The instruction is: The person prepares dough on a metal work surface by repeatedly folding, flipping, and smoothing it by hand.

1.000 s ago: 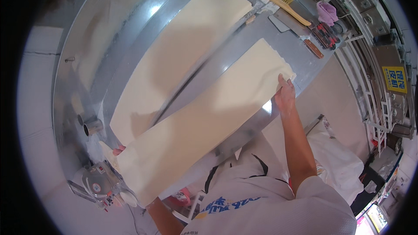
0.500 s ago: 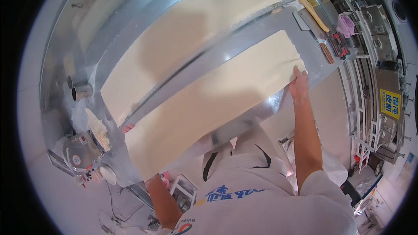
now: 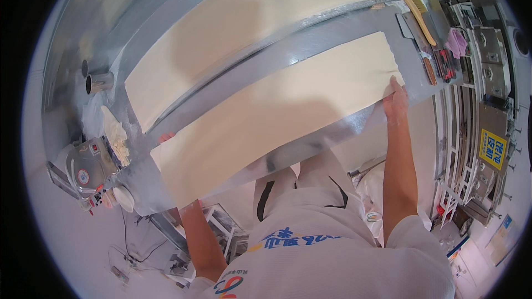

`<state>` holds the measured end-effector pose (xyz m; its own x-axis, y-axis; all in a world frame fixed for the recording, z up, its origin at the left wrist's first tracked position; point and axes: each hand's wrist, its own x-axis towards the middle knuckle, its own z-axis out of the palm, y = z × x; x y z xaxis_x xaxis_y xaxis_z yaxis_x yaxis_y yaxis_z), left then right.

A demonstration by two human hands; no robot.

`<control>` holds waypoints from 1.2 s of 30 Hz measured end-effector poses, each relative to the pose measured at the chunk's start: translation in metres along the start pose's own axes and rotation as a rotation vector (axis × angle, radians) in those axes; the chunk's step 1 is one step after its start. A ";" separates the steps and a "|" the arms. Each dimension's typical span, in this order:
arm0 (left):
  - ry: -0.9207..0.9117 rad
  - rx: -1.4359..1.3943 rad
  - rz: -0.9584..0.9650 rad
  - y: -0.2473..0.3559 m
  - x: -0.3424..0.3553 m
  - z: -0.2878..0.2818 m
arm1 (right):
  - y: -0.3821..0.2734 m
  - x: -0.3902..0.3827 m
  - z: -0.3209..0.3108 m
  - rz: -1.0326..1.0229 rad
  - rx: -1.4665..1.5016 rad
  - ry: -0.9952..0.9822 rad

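Note:
A long, pale sheet of dough (image 3: 277, 102) stretches between my two hands over the near part of the metal table. My right hand (image 3: 395, 99) grips its right end at the near corner, thumb on top, and small creases run in from there. At the left end, my left hand (image 3: 166, 137) reaches beneath the sheet; only fingertips show past the far edge, and the dough covers the rest. My left forearm (image 3: 199, 238) comes up under the near edge. Beyond lies a second long dough sheet (image 3: 233, 39), flat on the table.
At the table's right end lie a wooden-handled brush (image 3: 413, 5), a wide-bladed knife (image 3: 429, 69) and a pink cloth (image 3: 456, 42). On the left are a metal cylinder (image 3: 100, 83), dough scraps (image 3: 115, 135) and a grey machine (image 3: 84, 169). A white rack (image 3: 451, 149) stands at right.
The view has turned slightly. The held dough sheet has come a little nearer to me, widening the gap to the far sheet at the left. Both hands keep their hold.

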<state>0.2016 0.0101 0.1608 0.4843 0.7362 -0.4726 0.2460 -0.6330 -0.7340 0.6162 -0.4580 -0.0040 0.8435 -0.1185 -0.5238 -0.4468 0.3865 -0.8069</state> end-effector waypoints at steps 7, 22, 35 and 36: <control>0.511 -0.413 0.019 0.003 0.026 0.093 | -0.006 0.020 -0.015 -0.048 -0.337 0.095; 0.664 -0.575 -0.015 0.008 0.030 0.098 | -0.028 0.009 -0.006 -0.638 -1.596 0.230; 0.651 -0.900 -0.083 0.000 0.030 0.106 | 0.028 -0.013 0.058 -1.129 -1.723 -0.293; 0.655 -0.982 -0.089 0.001 0.030 0.108 | 0.028 -0.016 0.067 -1.174 -1.670 -0.295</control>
<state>0.1260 0.0574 0.0932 0.7004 0.7050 0.1113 0.7018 -0.7086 0.0728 0.6097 -0.3842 0.0000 0.8036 0.5495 0.2286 0.5875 -0.7938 -0.1572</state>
